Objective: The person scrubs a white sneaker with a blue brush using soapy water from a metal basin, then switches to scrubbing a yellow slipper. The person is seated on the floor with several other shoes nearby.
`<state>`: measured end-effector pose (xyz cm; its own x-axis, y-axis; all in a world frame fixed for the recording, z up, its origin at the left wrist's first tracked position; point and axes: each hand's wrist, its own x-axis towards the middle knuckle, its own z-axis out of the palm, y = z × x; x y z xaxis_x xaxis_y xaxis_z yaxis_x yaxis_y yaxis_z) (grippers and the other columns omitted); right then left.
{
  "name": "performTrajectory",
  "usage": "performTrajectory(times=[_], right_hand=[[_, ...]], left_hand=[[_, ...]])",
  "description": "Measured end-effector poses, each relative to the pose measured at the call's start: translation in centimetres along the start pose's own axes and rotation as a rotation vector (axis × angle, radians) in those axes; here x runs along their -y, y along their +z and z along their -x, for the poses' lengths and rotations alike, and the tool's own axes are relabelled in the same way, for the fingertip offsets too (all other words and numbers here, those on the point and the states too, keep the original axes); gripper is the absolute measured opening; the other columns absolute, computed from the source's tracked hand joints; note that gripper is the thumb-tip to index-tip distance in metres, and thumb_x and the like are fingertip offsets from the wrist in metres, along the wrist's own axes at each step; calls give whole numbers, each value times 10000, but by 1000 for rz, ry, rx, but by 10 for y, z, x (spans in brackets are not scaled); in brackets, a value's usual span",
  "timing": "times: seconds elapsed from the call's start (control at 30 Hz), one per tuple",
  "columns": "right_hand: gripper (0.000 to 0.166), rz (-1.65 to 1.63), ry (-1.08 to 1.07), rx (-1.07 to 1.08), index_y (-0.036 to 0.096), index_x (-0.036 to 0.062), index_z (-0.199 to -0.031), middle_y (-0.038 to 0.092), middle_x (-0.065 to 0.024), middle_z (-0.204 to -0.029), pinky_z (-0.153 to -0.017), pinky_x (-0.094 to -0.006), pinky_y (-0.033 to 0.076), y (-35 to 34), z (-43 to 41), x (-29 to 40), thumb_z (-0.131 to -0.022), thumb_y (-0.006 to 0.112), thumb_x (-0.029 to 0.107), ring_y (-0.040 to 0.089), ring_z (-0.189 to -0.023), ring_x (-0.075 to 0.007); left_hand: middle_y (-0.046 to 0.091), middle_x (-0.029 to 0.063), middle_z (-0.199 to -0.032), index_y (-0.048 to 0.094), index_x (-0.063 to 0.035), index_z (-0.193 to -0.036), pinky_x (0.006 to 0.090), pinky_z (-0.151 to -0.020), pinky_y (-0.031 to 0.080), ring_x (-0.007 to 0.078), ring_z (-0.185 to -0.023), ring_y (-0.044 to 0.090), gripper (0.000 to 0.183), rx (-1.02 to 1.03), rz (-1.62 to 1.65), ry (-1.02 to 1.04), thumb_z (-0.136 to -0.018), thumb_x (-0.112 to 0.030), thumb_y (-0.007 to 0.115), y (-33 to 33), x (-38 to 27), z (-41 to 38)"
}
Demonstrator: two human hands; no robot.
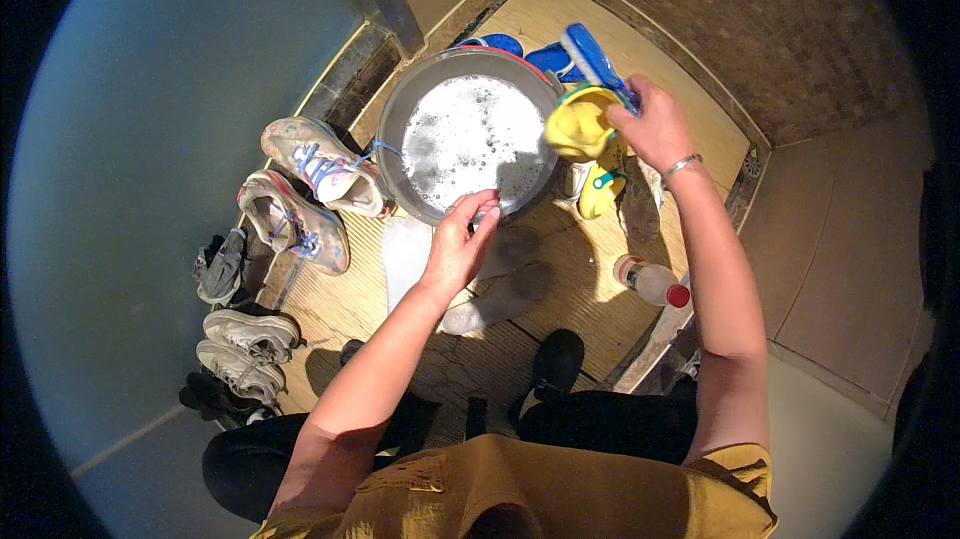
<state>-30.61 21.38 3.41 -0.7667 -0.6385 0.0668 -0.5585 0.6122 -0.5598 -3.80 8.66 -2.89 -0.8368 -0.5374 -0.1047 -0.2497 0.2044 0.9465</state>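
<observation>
My right hand [660, 122] grips a blue scrub brush [589, 55] with pale bristles. The same hand holds a small yellow clog [581, 122] with green trim over the right side of a grey bucket [390, 107]. Foamy, bubbly water [472, 141] fills the bucket's inside. My left hand [461, 242] is at the bucket's near rim, fingers bent and a little apart from the thumb, with nothing visible in it. Another yellow clog [600, 190] rests on the floor right of the bucket.
Blue clogs [495, 43] lie behind the bucket. Colourful sneakers [300, 220] and white sneakers [251, 336] line the left side. Socks [495, 299] lie on the floor before me. A plastic bottle [649, 281] with a red cap lies to the right, near a raised edge.
</observation>
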Motion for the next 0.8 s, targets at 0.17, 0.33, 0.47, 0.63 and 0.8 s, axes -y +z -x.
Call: performTrajectory(times=[0.17,0.33,0.47,0.63,0.8], right_hand=[[323,-88,-190,7,603,33,-966,635,-230,-779,-697,-457,507,21,2,43,-736,632,258,628,-763,-399],[262,-116,-176,87,605,50,-924,638,-209,-819,-701,-445,506,33,1,39,-750,626,245,622,-791,-387],[280,-267,-45,55,625,31,-917,650,-190,-813,-713,-411,501,23,-5,1,-775,652,271,638,-773,-355],[340,102,287,367,672,7,-919,651,-235,-879,-746,-400,501,29,-2,-44,-750,673,301,642,-814,-350],[407,388,499,588,675,31,-1023,650,-151,-1093,-853,-359,506,67,11,-74,-733,705,314,627,-1016,-281]], left_hand=[[608,162,-1023,589,9,-1084,335,-877,452,285,-981,596,223,36,-149,74,-888,-94,563,0,-2,3],[608,149,-1046,584,-31,-1072,389,-911,425,327,-1008,570,263,108,-346,248,-811,-4,585,2,0,8],[621,139,-1024,571,-43,-1096,387,-917,409,309,-1002,576,333,78,-607,319,-768,-22,630,6,3,11],[637,165,-843,591,-14,-841,428,-799,433,328,-832,607,171,85,-824,237,-727,-108,677,9,4,2],[648,164,-730,624,-47,-852,429,-732,469,339,-705,629,320,204,-1078,129,-845,-366,598,10,3,-11]])
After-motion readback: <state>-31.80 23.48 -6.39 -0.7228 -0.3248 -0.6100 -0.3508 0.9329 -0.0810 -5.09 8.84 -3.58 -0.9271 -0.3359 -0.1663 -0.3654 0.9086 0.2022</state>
